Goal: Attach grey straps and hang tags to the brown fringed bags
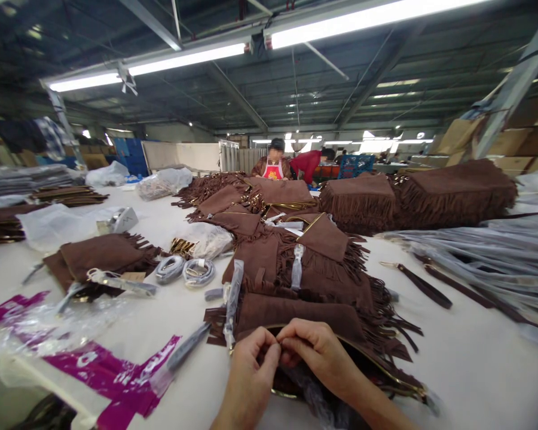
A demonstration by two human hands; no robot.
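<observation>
A brown fringed bag (296,312) lies at the near edge of the white table, its gold zipper open and grey wrapping showing inside. Over the opening, my left hand (254,370) has thumb and forefinger pinched together. Touching it at the fingertips, my right hand (316,352) is pinched too; whatever they hold is too small to make out. A plastic-wrapped strip (234,304) lies at the bag's left side. More brown fringed bags (325,237) overlap just beyond.
Purple-printed plastic (103,376) is at the near left. Coiled wrapped straps (198,273) lie left of the bags. A brown wrist strap (424,285) and long wrapped straps (488,257) lie right. Stacked bags (457,191) stand farther back, near a person in a red apron (274,171).
</observation>
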